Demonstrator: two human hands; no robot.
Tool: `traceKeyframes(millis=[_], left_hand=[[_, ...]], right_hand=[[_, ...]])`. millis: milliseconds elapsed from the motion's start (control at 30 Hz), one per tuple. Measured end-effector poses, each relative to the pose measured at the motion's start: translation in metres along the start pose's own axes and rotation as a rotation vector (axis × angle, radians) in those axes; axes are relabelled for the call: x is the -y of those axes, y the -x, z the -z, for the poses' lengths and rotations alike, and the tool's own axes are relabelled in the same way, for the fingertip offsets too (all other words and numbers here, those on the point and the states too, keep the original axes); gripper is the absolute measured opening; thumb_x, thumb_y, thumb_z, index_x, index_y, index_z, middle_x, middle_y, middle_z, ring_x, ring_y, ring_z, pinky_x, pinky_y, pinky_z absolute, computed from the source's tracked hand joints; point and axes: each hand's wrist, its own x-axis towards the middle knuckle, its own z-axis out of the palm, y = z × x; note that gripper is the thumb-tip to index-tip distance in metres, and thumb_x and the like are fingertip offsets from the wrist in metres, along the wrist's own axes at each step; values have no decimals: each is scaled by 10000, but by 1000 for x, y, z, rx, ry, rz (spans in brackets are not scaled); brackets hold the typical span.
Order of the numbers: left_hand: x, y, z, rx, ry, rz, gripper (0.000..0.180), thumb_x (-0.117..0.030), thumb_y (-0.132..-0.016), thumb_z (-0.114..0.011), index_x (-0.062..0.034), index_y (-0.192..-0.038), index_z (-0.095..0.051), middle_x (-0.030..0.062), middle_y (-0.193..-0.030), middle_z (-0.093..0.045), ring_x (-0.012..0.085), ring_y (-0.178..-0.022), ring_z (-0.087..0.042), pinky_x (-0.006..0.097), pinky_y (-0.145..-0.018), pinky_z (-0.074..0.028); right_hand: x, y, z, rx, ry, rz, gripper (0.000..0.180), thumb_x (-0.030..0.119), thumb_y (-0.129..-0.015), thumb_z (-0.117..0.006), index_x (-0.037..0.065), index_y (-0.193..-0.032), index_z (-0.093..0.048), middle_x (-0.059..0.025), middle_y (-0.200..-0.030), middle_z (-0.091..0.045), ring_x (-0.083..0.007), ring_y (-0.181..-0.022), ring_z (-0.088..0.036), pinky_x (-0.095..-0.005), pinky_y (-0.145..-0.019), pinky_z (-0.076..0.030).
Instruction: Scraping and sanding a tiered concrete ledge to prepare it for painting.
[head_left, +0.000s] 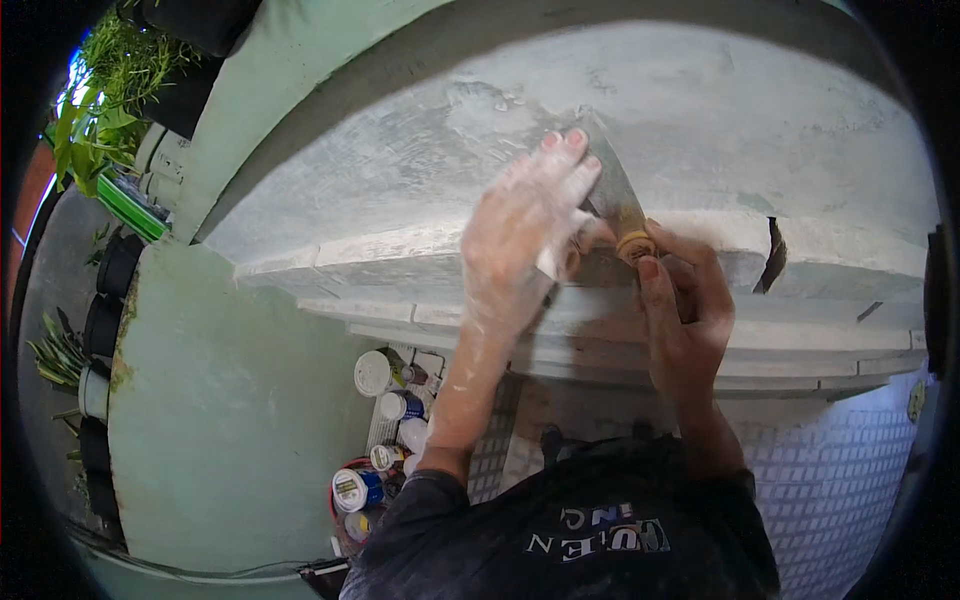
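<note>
The scraper (pixel 617 185) has its blade (pixel 607 150) against the wall (pixel 720 110), its handle (pixel 636 246) before the ledge (pixel 400 245); left fingers (pixel 581 178) are at the blade, right fingers (pixel 656 290) at the handle; right of these, a gap (pixel 773 258) splits the ledge; tubs (pixel 374 373) cluster lower left; plant pots (pixel 103 322) line the far left, beyond a side wall (pixel 220 380).
</note>
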Motion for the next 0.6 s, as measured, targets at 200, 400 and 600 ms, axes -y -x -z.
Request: traceKeyframes(millis=[200,400,600], left_hand=[[4,5,1,47,-26,-39,439,-98,-790,-702,-93,-1227,-665,90,-1343,-619,267,-1282,-558,445,-1078,-425],[1,-7,11,94,-44,-36,404,-91,-844,-677,-98,-1247,-653,91,-1381,-589,263,-1309,-534,443,-1096,-402],[9,-5,7,62,-7,-65,431,-95,-854,-665,-102,-1283,-628,95,-1393,-577,268,-1304,-536,443,-1092,-402]], right_hand=[[-14,6,-2,-14,-12,-81,269,69,-979,-601,0,-1239,-600,-89,-1076,-652,-88,-858,-618,-229,-743,-497],[-14,1,-6,-63,-34,-17,277,98,-974,-624,32,-1243,-609,-51,-1012,-657,-48,-771,-560,-204,-684,-453],[-14,6,-13,-112,-83,-157,267,106,-974,-628,42,-1232,-610,-26,-912,-654,-30,-727,-544,-182,-650,-425]])
